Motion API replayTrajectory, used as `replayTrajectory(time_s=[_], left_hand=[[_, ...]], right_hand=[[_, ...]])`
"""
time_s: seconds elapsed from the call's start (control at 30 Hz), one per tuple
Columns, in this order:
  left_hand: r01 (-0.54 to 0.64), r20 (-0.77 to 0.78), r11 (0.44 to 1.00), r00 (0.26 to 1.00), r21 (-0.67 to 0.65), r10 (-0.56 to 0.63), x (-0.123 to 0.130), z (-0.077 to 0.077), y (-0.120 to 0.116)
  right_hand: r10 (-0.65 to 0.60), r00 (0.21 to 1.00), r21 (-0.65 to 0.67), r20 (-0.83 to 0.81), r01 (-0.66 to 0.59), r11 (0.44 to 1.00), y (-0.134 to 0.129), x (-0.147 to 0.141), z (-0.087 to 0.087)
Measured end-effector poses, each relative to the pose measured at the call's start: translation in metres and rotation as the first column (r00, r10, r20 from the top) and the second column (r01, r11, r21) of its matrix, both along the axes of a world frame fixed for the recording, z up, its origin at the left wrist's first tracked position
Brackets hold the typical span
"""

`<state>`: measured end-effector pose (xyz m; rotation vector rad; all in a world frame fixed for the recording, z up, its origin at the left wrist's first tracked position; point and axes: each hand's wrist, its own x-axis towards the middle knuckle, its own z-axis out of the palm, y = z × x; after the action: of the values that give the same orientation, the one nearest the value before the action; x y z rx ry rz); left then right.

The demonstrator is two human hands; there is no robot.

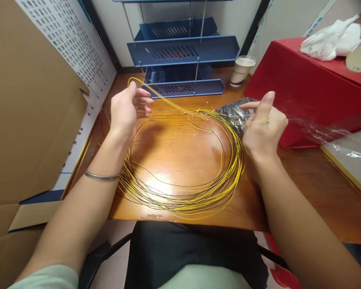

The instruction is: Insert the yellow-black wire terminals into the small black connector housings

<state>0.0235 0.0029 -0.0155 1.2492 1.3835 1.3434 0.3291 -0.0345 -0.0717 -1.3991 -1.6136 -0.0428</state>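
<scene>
A coil of thin yellow and dark wires (234,160) lies as a wide ring on the wooden table, with small pale tips bunched at its upper right. My left hand (126,106) is raised over the ring's left side, thumb against the index finger and the other fingers loosely curled. From that thumb a yellow wire (165,99), blurred by motion, arcs over and runs right to the bunched tips. My right hand (264,126) is beyond the ring's right side, its fingers curled around a thin yellow wire, thumb up and index finger pointing left. Its inner grip is hidden.
Crumpled clear plastic (233,112) lies beside my right hand. Behind stand a blue tiered rack (183,52) and a paper cup (242,71). A red box (276,88) bearing white tissue (333,38) borders the right; a cardboard box (33,100) borders the left.
</scene>
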Motion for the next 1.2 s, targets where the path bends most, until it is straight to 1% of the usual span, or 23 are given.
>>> replayTrajectory(time_s=[0.03,0.07,0.17,0.27,0.3,0.33,0.4,0.43,0.47,0.53,0.6,0.67,0.77,0.8,0.83,0.87,0.9,0.93,0.97,1.03,1.1,1.13,1.2], left_hand=[[0.002,-0.022,1.0,1.0,0.011,-0.002,-0.006,0.0,0.002],[0.023,-0.044,1.0,0.999,0.011,-0.022,-0.011,0.0,0.004],[0.068,-0.148,0.998,0.987,-0.011,-0.069,-0.021,0.0,0.007],[0.071,-0.413,0.997,0.908,-0.004,-0.067,-0.022,-0.005,0.008],[0.06,-0.538,0.998,0.841,0.003,-0.049,-0.022,-0.007,0.008],[0.046,-0.673,0.999,0.74,0.022,-0.019,-0.022,-0.008,0.008],[0.007,-0.888,0.999,0.458,0.042,0.034,-0.023,-0.008,0.005],[-0.016,-0.945,0.999,0.325,0.04,0.043,-0.026,-0.006,0.003],[-0.043,-0.973,0.999,0.227,0.028,0.037,-0.03,-0.003,0.001],[-0.104,-0.99,0.995,0.139,-0.006,0.008,-0.04,0.004,-0.003],[-0.165,-0.991,0.986,0.131,-0.033,-0.011,-0.052,0.011,-0.007],[-0.174,-0.99,0.984,0.136,-0.049,-0.025,-0.06,0.016,-0.011],[-0.138,-0.983,0.99,0.179,0.01,0.034,-0.052,0.018,-0.013],[-0.124,-0.971,0.991,0.224,0.059,0.085,-0.044,0.016,-0.014],[-0.021,-0.949,0.996,0.304,0.082,0.084,-0.033,0.014,-0.015],[0.12,-0.908,0.988,0.417,0.101,0.042,-0.021,0.011,-0.017],[0.28,-0.853,0.956,0.517,0.089,-0.072,-0.008,0.007,-0.02],[0.431,-0.787,0.901,0.573,0.055,-0.226,0.005,0.003,-0.024],[0.565,-0.71,0.825,0.584,0.007,-0.393,0.017,0.0,-0.029],[0.744,-0.57,0.665,0.521,-0.061,-0.635,0.038,-0.006,-0.041],[0.83,-0.501,0.545,0.424,-0.119,-0.755,0.051,-0.01,-0.052],[0.846,-0.479,0.508,0.383,-0.161,-0.79,0.056,-0.012,-0.057],[0.859,-0.427,0.471,0.356,-0.199,-0.831,0.061,-0.015,-0.062]], right_hand=[[-0.112,0.992,0.052,-0.058,0.115,0.992,-0.002,-0.003,0.004],[-0.152,0.986,0.071,-0.075,0.157,0.985,-0.005,-0.007,0.008],[-0.141,0.989,0.119,-0.043,0.145,0.982,-0.013,-0.019,0.021],[-0.107,0.994,0.139,-0.031,0.11,0.984,-0.019,-0.025,0.027],[-0.098,0.995,0.134,-0.028,0.101,0.986,-0.02,-0.027,0.027],[-0.083,0.996,0.141,-0.032,0.087,0.986,-0.022,-0.028,0.027],[0.001,0.999,0.183,-0.038,0.006,0.983,-0.024,-0.032,0.025],[0.068,0.997,0.217,-0.027,-0.06,0.974,-0.026,-0.035,0.024],[0.144,0.99,0.242,0.003,-0.141,0.96,-0.027,-0.038,0.024],[0.267,0.959,0.246,0.093,-0.282,0.927,-0.031,-0.044,0.025],[0.347,0.925,0.167,0.157,-0.371,0.913,-0.033,-0.048,0.027],[0.381,0.907,0.102,0.181,-0.403,0.91,-0.034,-0.05,0.028],[0.384,0.904,0.103,0.19,-0.407,0.908,-0.034,-0.048,0.027],[0.382,0.904,0.114,0.19,-0.407,0.906,-0.034,-0.048,0.026],[0.383,0.904,0.118,0.188,-0.408,0.905,-0.033,-0.048,0.025],[0.386,0.903,0.11,0.187,-0.41,0.906,-0.033,-0.048,0.024],[0.391,0.902,0.098,0.185,-0.413,0.906,-0.032,-0.049,0.023],[0.397,0.899,0.08,0.184,-0.417,0.906,-0.031,-0.05,0.022],[0.404,0.896,0.056,0.183,-0.42,0.906,-0.03,-0.05,0.021],[0.412,0.893,0.0,0.18,-0.419,0.908,-0.029,-0.051,0.018],[0.412,0.894,-0.059,0.175,-0.408,0.911,-0.027,-0.051,0.016],[0.421,0.891,-0.086,0.172,-0.412,0.907,-0.026,-0.051,0.015],[0.465,0.869,-0.119,0.167,-0.45,0.885,-0.026,-0.051,0.014]])
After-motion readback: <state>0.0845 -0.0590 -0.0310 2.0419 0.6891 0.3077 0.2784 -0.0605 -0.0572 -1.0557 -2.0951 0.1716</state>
